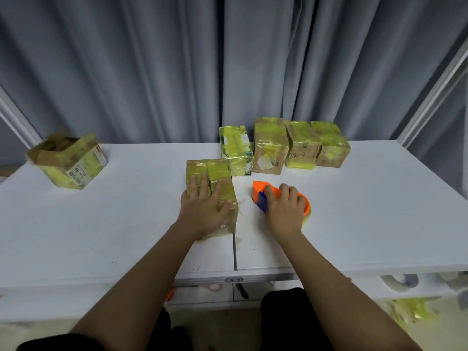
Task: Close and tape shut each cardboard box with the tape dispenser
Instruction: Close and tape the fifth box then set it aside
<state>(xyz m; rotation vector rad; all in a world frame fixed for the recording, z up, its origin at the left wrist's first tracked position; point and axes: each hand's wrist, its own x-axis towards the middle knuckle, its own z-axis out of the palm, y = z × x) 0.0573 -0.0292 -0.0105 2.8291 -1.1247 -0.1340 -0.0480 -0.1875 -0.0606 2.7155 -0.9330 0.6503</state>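
A closed cardboard box wrapped in yellow-green tape sits at the table's middle. My left hand lies flat on its top with fingers spread. To its right, my right hand grips the orange and blue tape dispenser, which rests on the table. An open box marked 4-3 stands at the far left with its flaps up.
Several taped boxes stand in a row at the back, from a green one to the rightmost. The white table has a seam down its middle. Grey curtains hang behind. Tape scraps lie on a lower shelf at right.
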